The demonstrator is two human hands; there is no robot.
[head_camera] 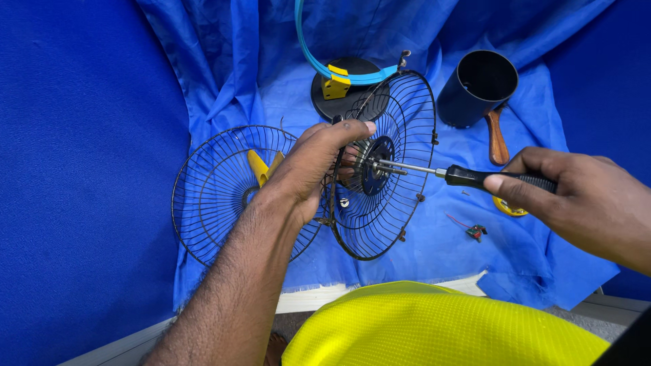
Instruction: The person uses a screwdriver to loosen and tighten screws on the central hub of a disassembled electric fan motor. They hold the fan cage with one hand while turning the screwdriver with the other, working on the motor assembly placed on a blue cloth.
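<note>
My left hand [308, 163] grips the motor behind an upright black wire fan guard [386, 224], fingers over its top. My right hand [576, 196] holds a black-handled screwdriver [475, 177]; its metal shaft points left, with the tip at the blue hub [374, 175] in the guard's middle. A second wire guard [217, 196] lies flat to the left, partly under my left forearm, with yellow-handled pliers [261, 168] lying under it.
Blue cloth [434, 251] covers the table. Behind stand a round black fan base [346, 95] with a yellow bracket and a blue cable, a black cup [475, 88] and a wooden handle [497, 139]. A small red-green part [475, 232] lies at right.
</note>
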